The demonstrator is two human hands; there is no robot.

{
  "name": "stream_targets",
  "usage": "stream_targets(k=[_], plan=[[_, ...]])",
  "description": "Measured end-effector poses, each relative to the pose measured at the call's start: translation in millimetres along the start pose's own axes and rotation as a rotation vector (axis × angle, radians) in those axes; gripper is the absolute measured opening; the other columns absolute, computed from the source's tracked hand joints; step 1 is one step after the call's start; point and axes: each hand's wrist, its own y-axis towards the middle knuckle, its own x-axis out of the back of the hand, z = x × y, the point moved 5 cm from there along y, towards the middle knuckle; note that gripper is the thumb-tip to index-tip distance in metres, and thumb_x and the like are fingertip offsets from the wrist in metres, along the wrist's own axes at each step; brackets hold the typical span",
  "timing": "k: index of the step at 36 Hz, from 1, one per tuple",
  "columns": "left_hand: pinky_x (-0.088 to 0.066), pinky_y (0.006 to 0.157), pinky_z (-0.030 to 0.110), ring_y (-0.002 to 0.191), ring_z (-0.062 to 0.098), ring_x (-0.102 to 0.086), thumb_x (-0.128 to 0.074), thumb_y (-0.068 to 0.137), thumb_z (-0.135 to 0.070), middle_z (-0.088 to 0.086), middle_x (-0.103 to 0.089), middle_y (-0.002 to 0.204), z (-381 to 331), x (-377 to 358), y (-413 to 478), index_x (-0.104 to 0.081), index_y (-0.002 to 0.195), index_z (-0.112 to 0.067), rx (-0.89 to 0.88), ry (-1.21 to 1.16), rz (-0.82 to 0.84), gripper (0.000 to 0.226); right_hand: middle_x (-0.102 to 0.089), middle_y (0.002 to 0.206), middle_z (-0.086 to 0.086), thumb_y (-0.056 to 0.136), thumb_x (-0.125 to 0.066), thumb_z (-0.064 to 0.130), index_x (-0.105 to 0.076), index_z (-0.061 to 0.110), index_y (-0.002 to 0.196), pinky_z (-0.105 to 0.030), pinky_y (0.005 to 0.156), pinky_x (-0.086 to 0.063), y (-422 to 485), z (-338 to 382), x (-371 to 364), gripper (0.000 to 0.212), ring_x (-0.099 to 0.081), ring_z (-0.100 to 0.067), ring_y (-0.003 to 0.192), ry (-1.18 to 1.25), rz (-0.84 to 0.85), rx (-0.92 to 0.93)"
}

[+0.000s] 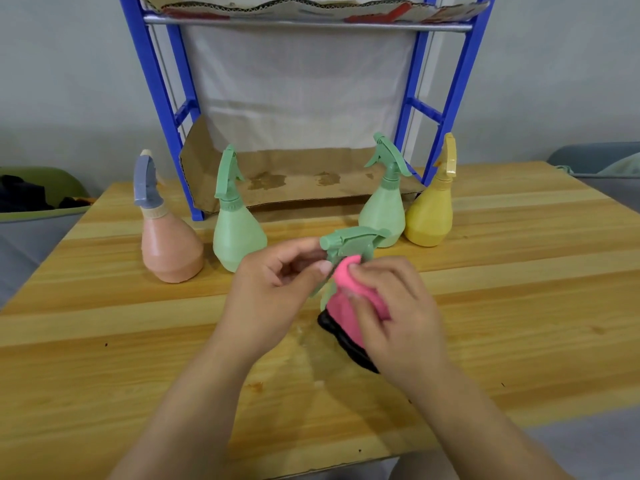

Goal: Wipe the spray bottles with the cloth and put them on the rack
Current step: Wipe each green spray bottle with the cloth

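Spray bottle in hand: the one with the green trigger head (349, 242) stands on the wooden table (519, 271) in front of us, its body wrapped in the pink cloth (341, 306); only a dark base shows below the cloth, so we cannot tell the body's colour for sure.

Rack: the blue rack (162, 109) stands at the back of the table, and we see no bottle on its cardboard-lined lower shelf (294, 181).

Bottles waiting: the peach bottle with the grey head (169, 247), the left green bottle (235, 237), the right green bottle (384, 209) and the yellow bottle (429, 220) all stand on the table in front of the rack.

Progress: we judge the task to be at its start, with the first bottle being wiped, none shelved, and four more to wipe and place.

Left hand (270, 289): our fingers are curled, thumb and fingertips pinched at the trigger and nozzle end of the green head, steadying the bottle.

Right hand (391, 306): our fingers are bent around the pink cloth, pressing it against the neck and shoulder of the bottle.

Left to do here: finish the wipe, then lift this bottle to the shelf.
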Motion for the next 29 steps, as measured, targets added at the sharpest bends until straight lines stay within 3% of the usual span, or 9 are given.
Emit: stream_targets(k=[4,8,10,13,15,18,22,25,29], plan=[[-0.047,0.066,0.014,0.074,-0.004,-0.06,-0.07,0.074,-0.02,-0.02,-0.071,0.087,-0.3,-6.6,1.6,-0.067,0.099,-0.036,0.002,-0.017,0.021,0.03,-0.062,0.097,-0.016,0.078,-0.068,-0.007,-0.068,-0.006,0.099,-0.017,0.084,-0.047,3.5,-2.3,13.8,0.021,-0.058,-0.016,0.091,-0.056,-0.11,-0.05],[-0.043,0.059,0.01,0.061,-0.006,-0.051,-0.074,0.079,-0.016,-0.029,-0.061,0.07,1.0,-9.3,5.9,-0.064,0.101,-0.043,0.006,0.126,-0.034,0.036,-0.062,0.096,-0.016,0.077,-0.07,-0.004,-0.068,-0.007,0.1,-0.012,0.085,-0.042,-1.6,-3.7,21.0,0.023,-0.055,-0.011,0.092,-0.1,-0.211,-0.108],[-0.04,0.055,0.011,0.055,-0.003,-0.045,-0.073,0.08,-0.02,-0.021,-0.054,0.059,3.3,-11.1,7.1,-0.063,0.104,-0.044,0.024,0.141,-0.057,0.036,-0.062,0.097,-0.013,0.079,-0.071,0.001,-0.067,-0.005,0.102,-0.009,0.086,-0.04,-3.5,-8.3,25.8,0.024,-0.052,-0.002,0.094,-0.102,-0.257,-0.174],[-0.04,0.053,0.013,0.052,-0.001,-0.044,-0.069,0.084,-0.022,-0.014,-0.058,0.061,6.5,-16.7,7.6,-0.065,0.103,-0.044,0.022,0.149,-0.034,0.03,-0.06,0.104,-0.006,0.086,-0.065,0.014,-0.066,-0.001,0.114,-0.008,0.087,-0.041,-4.8,-13.0,24.0,0.031,-0.051,0.005,0.098,-0.061,-0.224,-0.257],[-0.046,0.057,0.018,0.059,0.002,-0.054,-0.066,0.087,-0.027,-0.016,-0.068,0.071,7.6,-21.9,6.4,-0.068,0.098,-0.043,-0.002,0.168,-0.007,0.02,-0.06,0.108,-0.005,0.088,-0.059,0.018,-0.063,0.001,0.121,-0.011,0.087,-0.045,-5.5,-10.9,14.8,0.037,-0.054,-0.003,0.099,-0.061,-0.146,-0.243],[-0.053,0.077,0.031,0.088,0.011,-0.063,-0.063,0.083,-0.039,-0.016,-0.071,0.089,9.2,-23.7,4.3,-0.067,0.095,-0.052,-0.038,0.222,-0.021,0.018,-0.062,0.111,-0.009,0.091,-0.053,0.021,-0.06,-0.001,0.125,-0.012,0.087,-0.045,-7.1,-11.0,2.1,0.042,-0.055,-0.009,0.1,-0.078,-0.107,-0.274],[-0.054,0.079,0.022,0.091,0.001,-0.067,-0.066,0.088,-0.018,-0.019,-0.073,0.093,5.2,-23.6,2.3,-0.067,0.094,-0.045,-0.061,0.163,0.009,0.028,-0.061,0.111,-0.009,0.092,-0.048,0.027,-0.059,-0.001,0.126,-0.017,0.084,-0.047,-7.7,-13.5,-6.9,0.045,-0.053,-0.008,0.099,-0.067,-0.111,-0.345],[-0.051,0.075,0.013,0.09,-0.003,-0.067,-0.065,0.088,-0.014,-0.023,-0.072,0.094,1.5,-23.6,3.0,-0.067,0.097,-0.042,-0.081,0.166,0.026,0.029,-0.058,0.108,-0.001,0.092,-0.047,0.034,-0.061,0.004,0.123,-0.008,0.081,-0.043,-8.1,-15.1,-9.7,0.046,-0.052,-0.004,0.094,-0.036,-0.087,-0.419],[-0.049,0.078,0.012,0.094,-0.004,-0.066,-0.064,0.088,-0.012,-0.022,-0.072,0.099,2.5,-22.5,4.2,-0.068,0.102,-0.036,-0.088,0.145,0.033,0.028,-0.056,0.1,0.007,0.095,-0.049,0.039,-0.067,0.012,0.108,-0.011,0.073,-0.042,-2.1,-23.5,-8.8,0.035,-0.055,-0.005,0.087,0.039,0.022,-0.512]])
